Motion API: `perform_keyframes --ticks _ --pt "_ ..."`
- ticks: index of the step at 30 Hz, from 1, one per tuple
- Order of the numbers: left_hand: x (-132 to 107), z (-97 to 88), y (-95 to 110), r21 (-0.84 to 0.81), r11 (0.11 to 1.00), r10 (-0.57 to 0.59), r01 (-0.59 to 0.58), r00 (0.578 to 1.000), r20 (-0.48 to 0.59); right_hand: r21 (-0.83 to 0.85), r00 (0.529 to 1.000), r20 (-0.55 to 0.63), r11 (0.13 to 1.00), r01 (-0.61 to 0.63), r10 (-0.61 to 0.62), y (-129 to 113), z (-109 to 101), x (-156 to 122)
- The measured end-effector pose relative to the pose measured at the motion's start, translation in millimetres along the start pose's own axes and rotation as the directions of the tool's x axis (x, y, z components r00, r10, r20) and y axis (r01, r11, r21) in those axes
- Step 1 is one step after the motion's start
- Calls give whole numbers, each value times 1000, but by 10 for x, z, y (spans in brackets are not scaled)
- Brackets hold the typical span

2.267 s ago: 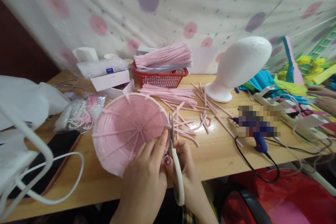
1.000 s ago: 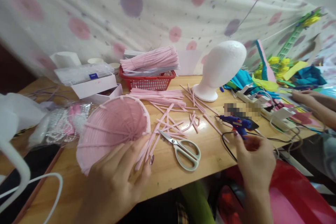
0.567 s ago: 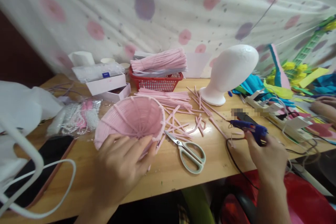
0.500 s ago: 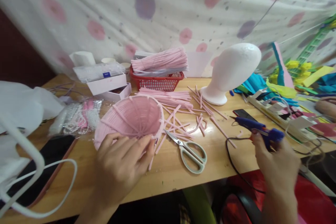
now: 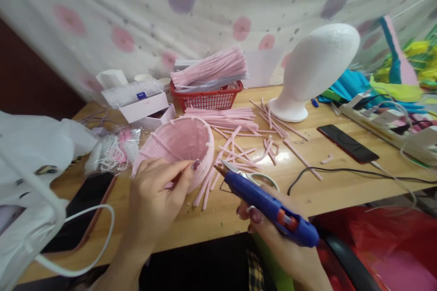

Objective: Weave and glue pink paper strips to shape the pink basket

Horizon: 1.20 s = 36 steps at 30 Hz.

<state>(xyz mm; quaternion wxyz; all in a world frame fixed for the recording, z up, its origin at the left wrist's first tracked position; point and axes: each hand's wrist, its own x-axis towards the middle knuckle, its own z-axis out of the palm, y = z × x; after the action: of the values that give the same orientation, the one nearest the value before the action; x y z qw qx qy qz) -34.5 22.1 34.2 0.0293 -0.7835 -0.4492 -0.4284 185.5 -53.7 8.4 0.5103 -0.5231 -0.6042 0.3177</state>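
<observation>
Two hands busy: grips the near rim of the bowl [image 5: 186, 138] with the left hand [image 5: 160, 186], thumb and forefinger brought together, and holds the glue gun [image 5: 262, 202] in the right hand [image 5: 273, 238], fingers wrapped around its handle. Cannot make out anything between the left fingertips. Has the bowl tilted on the table [image 5: 327, 191], left of centre, directly in front of the left hand. Points the glue gun toward the bowl from the right, tip near its side and apart from the left fingertips; cannot tell about contact between tip and bowl. Shows, on the finished side, a full wall of close-packed pink rows, with ribs down it and crossing the rim at several spots. Looks, by judgement, well advanced in shape, with fastening or tidying at the rim perhaps remaining. Leaves much material unattached: loose strips [image 5: 243, 153] scattered just right of the bowl, a bundle [image 5: 221, 119] behind them, and more stacked on the basket [image 5: 206, 100]. Cannot tell how much of this belongs to the bowl. Has the scissors [image 5: 246, 175] lying unheld among cut pieces, partly hidden by the glue gun. Farther back, a bare foam head [image 5: 317, 63]; nearer and to its right, a flat phone [image 5: 346, 143].
</observation>
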Motion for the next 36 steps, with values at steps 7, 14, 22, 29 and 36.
perform_keyframes --ticks 7,14,22,29,36 --pt "37 39 -37 -62 997 -47 47 999 8 -60 989 41 988 142 -139 -64 115 155" --pt "24 -31 23 -83 996 -27 34 996 84 -125 988 -14 981 151 -154 -54 156 197" --pt "-23 -40 24 -91 993 -63 79 985 163 -189 984 -35 968 164 -174 -33 174 210" --pt "-14 -21 28 -88 995 -38 51 988 149 -210 973 -54 955 207 -223 -36 174 213" --pt "-14 -9 17 -88 995 -33 46 989 145 -218 972 -63 954 207 -225 -16 189 212"
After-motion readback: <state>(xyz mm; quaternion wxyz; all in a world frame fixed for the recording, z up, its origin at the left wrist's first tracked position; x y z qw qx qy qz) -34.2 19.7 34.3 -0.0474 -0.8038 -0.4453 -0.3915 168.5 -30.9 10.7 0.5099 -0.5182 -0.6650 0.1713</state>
